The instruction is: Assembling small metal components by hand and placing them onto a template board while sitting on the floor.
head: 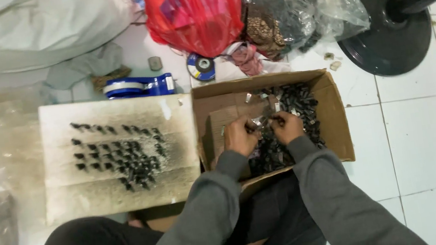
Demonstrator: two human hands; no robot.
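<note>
An open cardboard box (333, 122) on the floor in front of me holds a heap of several small dark metal parts (295, 102). Both my hands are inside it, close together. My left hand (240, 135) and my right hand (286, 126) both pinch a small shiny metal piece (261, 122) between them. Grey sleeves cover both arms. To the left lies a pale flat board (123, 180) with several small dark parts (122, 154) standing on it in rows.
A red plastic bag (195, 10), a clear bag of dark parts (299, 9), a blue tape dispenser (139, 86) and a round disc (201, 66) lie beyond the box. A black round stand base (389, 33) sits at the right on white floor tiles.
</note>
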